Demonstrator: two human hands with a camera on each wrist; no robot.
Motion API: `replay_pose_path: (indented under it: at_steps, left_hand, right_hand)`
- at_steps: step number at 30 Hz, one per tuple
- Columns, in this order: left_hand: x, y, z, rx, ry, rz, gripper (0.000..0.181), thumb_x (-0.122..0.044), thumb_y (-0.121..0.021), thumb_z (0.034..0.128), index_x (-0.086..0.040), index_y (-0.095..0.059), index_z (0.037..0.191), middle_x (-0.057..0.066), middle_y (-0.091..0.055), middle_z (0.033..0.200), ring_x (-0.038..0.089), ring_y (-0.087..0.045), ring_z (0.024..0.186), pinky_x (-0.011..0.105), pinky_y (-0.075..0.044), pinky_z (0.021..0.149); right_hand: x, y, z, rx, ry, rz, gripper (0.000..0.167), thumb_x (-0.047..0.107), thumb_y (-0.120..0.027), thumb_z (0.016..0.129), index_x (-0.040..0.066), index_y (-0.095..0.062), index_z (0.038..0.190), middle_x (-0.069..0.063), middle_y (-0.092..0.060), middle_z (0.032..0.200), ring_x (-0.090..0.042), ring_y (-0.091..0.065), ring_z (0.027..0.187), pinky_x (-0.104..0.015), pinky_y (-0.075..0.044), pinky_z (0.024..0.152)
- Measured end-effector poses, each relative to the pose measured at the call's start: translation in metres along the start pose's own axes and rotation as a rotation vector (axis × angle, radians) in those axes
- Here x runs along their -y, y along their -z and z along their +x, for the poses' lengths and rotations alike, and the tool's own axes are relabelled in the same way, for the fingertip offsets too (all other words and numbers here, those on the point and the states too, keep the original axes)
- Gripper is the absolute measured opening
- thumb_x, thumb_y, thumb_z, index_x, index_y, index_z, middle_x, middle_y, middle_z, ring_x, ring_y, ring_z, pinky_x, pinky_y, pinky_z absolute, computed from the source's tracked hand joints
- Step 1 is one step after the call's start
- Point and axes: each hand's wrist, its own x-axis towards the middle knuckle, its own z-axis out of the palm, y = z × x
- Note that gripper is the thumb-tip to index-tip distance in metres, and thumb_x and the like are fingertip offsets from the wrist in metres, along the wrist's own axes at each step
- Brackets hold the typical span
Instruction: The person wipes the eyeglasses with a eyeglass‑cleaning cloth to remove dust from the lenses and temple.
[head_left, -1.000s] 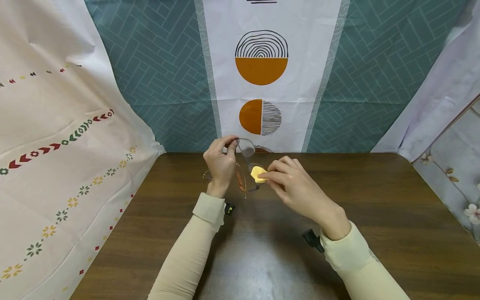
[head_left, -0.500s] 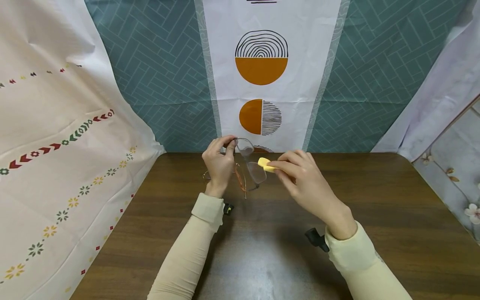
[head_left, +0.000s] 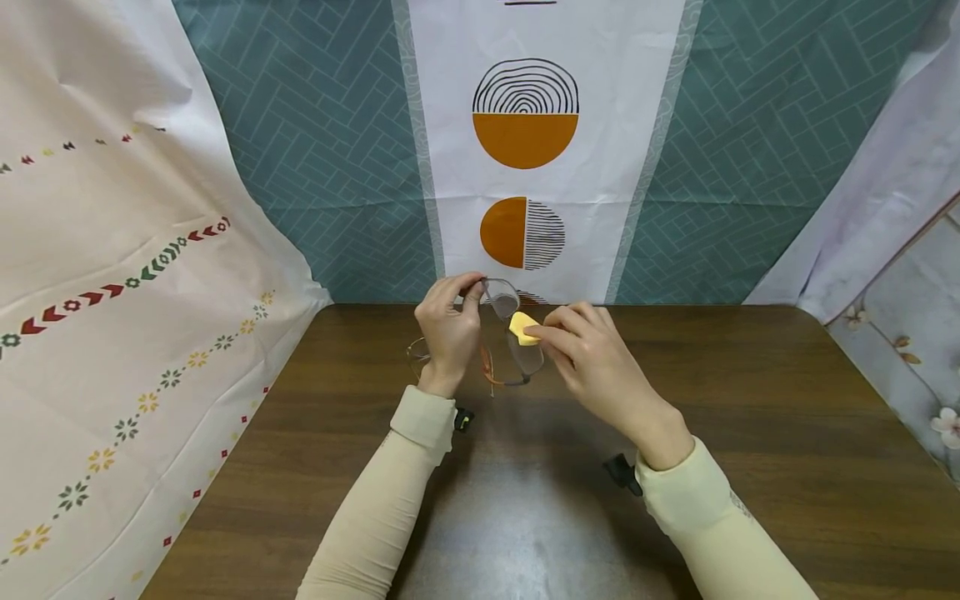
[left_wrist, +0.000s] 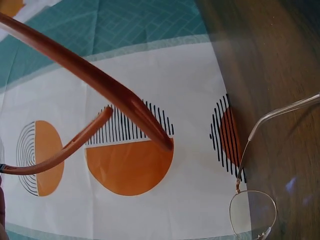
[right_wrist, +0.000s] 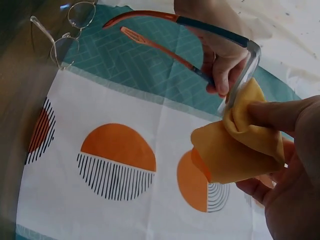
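Note:
My left hand [head_left: 450, 329] pinches a pair of eyeglasses [head_left: 528, 357] by one side of the frame and holds them up above the table. Their temples [right_wrist: 212, 31] are dark blue near the hinge and orange toward the tips. A folded yellow cloth [right_wrist: 240, 150] is pinched between the thumb and fingers of my right hand [head_left: 600, 367]. In the head view the cloth lies over the middle of the eyeglasses, near the bridge. The right wrist view shows it against the front, hiding much of the lenses. Only the orange temple [left_wrist: 95, 77] ends show large in the left wrist view.
A second pair of glasses with a thin gold frame [left_wrist: 260, 121] rests on the brown wooden table [head_left: 750, 400], behind my left wrist. A hanging cloth [head_left: 757, 150] with printed half circles closes off the far edge. Patterned fabric [head_left: 172, 333] drapes along the left.
My right hand moved the cloth from the lower lens out to the right, then back left toward the bridge. The left hand and eyeglasses shifted slightly right.

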Motion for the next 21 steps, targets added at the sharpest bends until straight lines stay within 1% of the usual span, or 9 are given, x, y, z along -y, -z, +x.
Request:
replay_pose_path:
  at_steps: [3,11,17,21]
  left_hand:
    - [0.001,0.001,0.001,-0.026,0.010,0.001,0.004,0.004,-0.079,0.0885,0.002,-0.080,0.091,0.012,-0.077,0.084,0.026,-0.067,0.070,0.038,-0.056,0.065]
    - [0.008,0.003,0.003,-0.055,0.042,0.028,0.005,0.004,-0.079,0.0879,0.000,-0.081,0.090,0.011,-0.076,0.082,0.026,-0.065,0.068,0.038,-0.054,0.064]
    - [0.010,0.005,0.006,-0.069,0.042,0.044,0.005,0.004,-0.080,0.0859,0.001,-0.081,0.090,0.011,-0.076,0.081,0.026,-0.066,0.068,0.042,-0.055,0.063]
    - [0.011,0.008,0.009,-0.075,0.045,0.048,0.005,0.005,-0.081,0.0856,0.001,-0.081,0.090,0.012,-0.076,0.080,0.027,-0.065,0.067,0.041,-0.054,0.063]
  right_hand:
    - [-0.002,0.001,-0.001,0.018,-0.015,0.000,0.025,-0.005,-0.078,0.089,0.008,-0.079,0.111,-0.005,-0.066,0.099,-0.027,-0.055,0.096,-0.045,-0.042,0.085]
    - [0.000,0.006,0.000,0.097,-0.040,0.017,0.022,-0.004,-0.076,0.090,0.007,-0.080,0.108,-0.003,-0.067,0.097,-0.024,-0.053,0.093,-0.042,-0.040,0.084]
    - [0.004,0.006,0.000,0.148,-0.048,0.018,0.017,-0.002,-0.075,0.092,0.006,-0.080,0.106,-0.001,-0.066,0.093,-0.023,-0.053,0.093,-0.040,-0.039,0.084]
    - [0.008,0.006,0.000,0.172,-0.046,0.024,0.017,-0.002,-0.074,0.092,0.006,-0.080,0.106,0.000,-0.065,0.092,-0.022,-0.054,0.093,-0.040,-0.040,0.084]
